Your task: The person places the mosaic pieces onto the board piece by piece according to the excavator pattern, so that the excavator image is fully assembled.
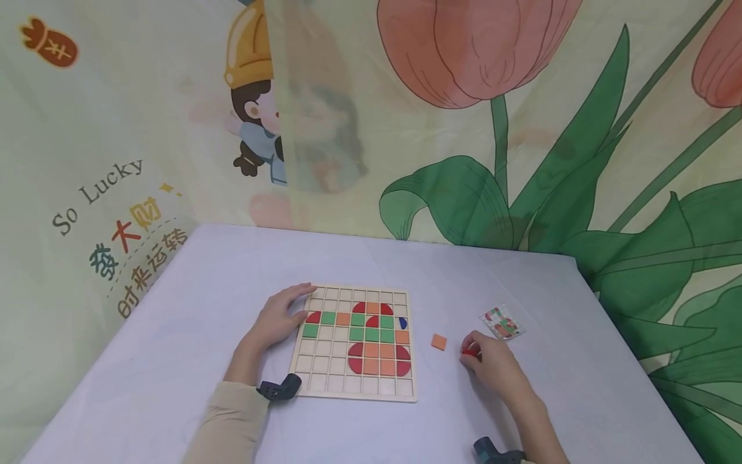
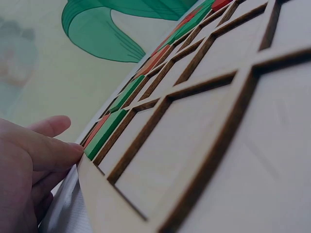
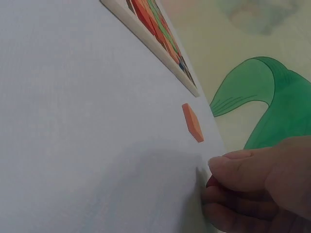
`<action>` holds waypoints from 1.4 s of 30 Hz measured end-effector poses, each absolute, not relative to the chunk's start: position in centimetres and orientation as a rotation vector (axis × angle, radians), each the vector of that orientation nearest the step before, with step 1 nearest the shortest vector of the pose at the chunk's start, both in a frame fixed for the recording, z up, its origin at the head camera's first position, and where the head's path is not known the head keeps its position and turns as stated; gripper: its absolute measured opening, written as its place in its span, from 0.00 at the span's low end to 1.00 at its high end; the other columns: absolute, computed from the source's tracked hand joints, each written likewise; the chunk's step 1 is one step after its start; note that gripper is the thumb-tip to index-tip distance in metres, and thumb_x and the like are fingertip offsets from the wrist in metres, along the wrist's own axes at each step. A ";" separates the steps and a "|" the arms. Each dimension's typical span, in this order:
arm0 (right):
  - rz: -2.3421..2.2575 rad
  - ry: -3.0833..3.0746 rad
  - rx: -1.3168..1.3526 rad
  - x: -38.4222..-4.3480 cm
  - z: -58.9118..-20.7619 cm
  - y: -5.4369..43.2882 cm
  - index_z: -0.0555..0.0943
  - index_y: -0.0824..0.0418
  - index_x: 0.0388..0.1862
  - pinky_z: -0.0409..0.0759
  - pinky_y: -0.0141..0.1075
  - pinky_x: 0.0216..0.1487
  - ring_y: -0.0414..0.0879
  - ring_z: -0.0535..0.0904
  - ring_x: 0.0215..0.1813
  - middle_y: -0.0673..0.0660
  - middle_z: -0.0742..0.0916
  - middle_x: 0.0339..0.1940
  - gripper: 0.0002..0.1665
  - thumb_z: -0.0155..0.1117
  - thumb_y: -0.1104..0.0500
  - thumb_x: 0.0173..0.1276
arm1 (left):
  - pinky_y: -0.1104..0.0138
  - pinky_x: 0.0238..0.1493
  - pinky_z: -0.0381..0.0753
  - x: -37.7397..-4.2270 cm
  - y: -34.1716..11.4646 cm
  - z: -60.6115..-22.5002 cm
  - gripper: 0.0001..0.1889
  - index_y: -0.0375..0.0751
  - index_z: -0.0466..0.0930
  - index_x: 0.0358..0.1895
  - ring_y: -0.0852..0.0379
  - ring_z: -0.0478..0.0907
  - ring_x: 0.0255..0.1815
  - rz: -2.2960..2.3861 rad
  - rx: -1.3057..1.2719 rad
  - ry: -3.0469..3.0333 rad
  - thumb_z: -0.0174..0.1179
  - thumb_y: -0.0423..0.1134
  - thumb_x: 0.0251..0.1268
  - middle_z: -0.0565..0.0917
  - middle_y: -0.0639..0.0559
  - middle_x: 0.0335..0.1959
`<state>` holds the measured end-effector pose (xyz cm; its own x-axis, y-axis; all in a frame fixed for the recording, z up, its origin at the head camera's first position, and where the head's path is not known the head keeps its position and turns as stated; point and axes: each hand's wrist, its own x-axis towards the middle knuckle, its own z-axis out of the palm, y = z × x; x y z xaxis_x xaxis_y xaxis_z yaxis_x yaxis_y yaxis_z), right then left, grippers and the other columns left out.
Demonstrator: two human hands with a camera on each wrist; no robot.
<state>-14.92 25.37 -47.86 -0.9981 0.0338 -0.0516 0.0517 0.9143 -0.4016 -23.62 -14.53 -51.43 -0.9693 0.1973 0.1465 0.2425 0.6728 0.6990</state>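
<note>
A wooden grid board [image 1: 324, 385] lies on the white table, with red, orange, green and blue pieces set in some of its squares. My left hand [image 1: 282, 315] rests at the board's upper left edge, its fingers extended; in the left wrist view the fingertips [image 2: 74, 147] touch the frame beside a green piece [image 2: 104, 133]. Right of the board, my right hand [image 1: 491, 362] pinches a small red piece [image 1: 471, 352] between thumb and fingers. Most of that piece is hidden in the right wrist view. A loose orange square [image 1: 438, 341] lies between the board and my right hand.
Just beyond my right hand lies a small pattern card [image 1: 502, 321] printed with coloured shapes. The table [image 1: 174, 361] meets a printed cloth backdrop [image 1: 342, 212] at its far edge. Dark wrist devices sit on both forearms.
</note>
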 end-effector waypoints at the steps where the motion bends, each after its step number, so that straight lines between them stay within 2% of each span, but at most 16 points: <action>1: -0.643 3.030 0.057 -15.0 -47.9 25.3 0.79 0.59 0.36 0.80 0.34 0.31 0.43 0.75 0.30 0.52 0.83 0.27 0.10 0.71 0.63 0.57 | 0.45 0.73 0.57 -23.6 -14.5 -51.4 0.28 0.49 0.71 0.65 0.42 0.59 0.73 -1.194 -0.370 -2.820 0.60 0.33 0.59 0.68 0.46 0.70; 8: -0.541 3.051 0.057 -15.4 -48.2 25.0 0.80 0.59 0.40 0.76 0.34 0.29 0.44 0.72 0.31 0.54 0.79 0.31 0.13 0.71 0.59 0.57 | 0.45 0.73 0.57 -23.6 -14.5 -51.4 0.28 0.49 0.71 0.65 0.41 0.59 0.73 -1.197 -0.370 -2.822 0.60 0.34 0.59 0.68 0.45 0.70; 12: -0.510 3.104 0.097 -15.8 -48.3 24.2 0.81 0.58 0.44 0.78 0.34 0.30 0.47 0.71 0.33 0.59 0.77 0.37 0.20 0.74 0.53 0.54 | 0.45 0.73 0.57 -23.6 -14.6 -51.3 0.27 0.48 0.71 0.65 0.42 0.60 0.73 -1.201 -0.364 -2.817 0.60 0.34 0.60 0.68 0.45 0.70; 16: -0.518 3.114 0.107 -16.5 -48.6 22.9 0.82 0.58 0.45 0.81 0.36 0.34 0.47 0.72 0.35 0.60 0.78 0.40 0.21 0.74 0.52 0.54 | 0.46 0.73 0.57 -23.5 -14.6 -51.3 0.27 0.48 0.70 0.65 0.42 0.59 0.73 -1.204 -0.348 -2.828 0.60 0.34 0.60 0.68 0.45 0.70; 22: -0.555 3.101 0.100 -17.2 -48.7 21.3 0.81 0.58 0.41 0.85 0.38 0.40 0.46 0.75 0.36 0.56 0.80 0.36 0.17 0.75 0.56 0.54 | 0.45 0.73 0.58 -23.3 -14.6 -51.2 0.27 0.48 0.71 0.65 0.42 0.59 0.73 -1.220 -0.351 -2.828 0.60 0.33 0.60 0.68 0.45 0.70; 28: -0.647 3.079 0.076 -18.0 -47.1 19.2 0.81 0.56 0.36 0.80 0.32 0.30 0.43 0.73 0.29 0.51 0.83 0.27 0.13 0.74 0.55 0.54 | 0.45 0.73 0.57 -23.3 -14.6 -51.0 0.27 0.49 0.71 0.65 0.41 0.59 0.73 -1.212 -0.344 -2.829 0.59 0.34 0.60 0.68 0.45 0.70; 33: -0.742 3.046 0.047 -18.8 -45.2 16.2 0.81 0.54 0.32 0.77 0.29 0.25 0.43 0.73 0.29 0.51 0.83 0.27 0.11 0.73 0.53 0.56 | 0.45 0.73 0.57 -23.4 -14.5 -51.0 0.27 0.49 0.71 0.65 0.42 0.59 0.73 -1.222 -0.355 -2.831 0.59 0.34 0.60 0.68 0.46 0.70; 42: -0.889 2.974 -0.338 -18.6 -45.6 7.9 0.82 0.48 0.32 0.74 0.27 0.25 0.37 0.75 0.26 0.42 0.83 0.25 0.08 0.72 0.49 0.57 | 0.45 0.73 0.59 -23.4 -14.8 -51.0 0.26 0.48 0.72 0.64 0.41 0.62 0.72 -1.205 -0.391 -2.796 0.60 0.34 0.59 0.70 0.45 0.68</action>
<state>-18.59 7.88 -45.55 -0.9764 -0.2118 0.0428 -0.2005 0.8146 -0.5443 -23.37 -14.77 -50.98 -0.9650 0.2038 0.1653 0.2601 0.6598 0.7050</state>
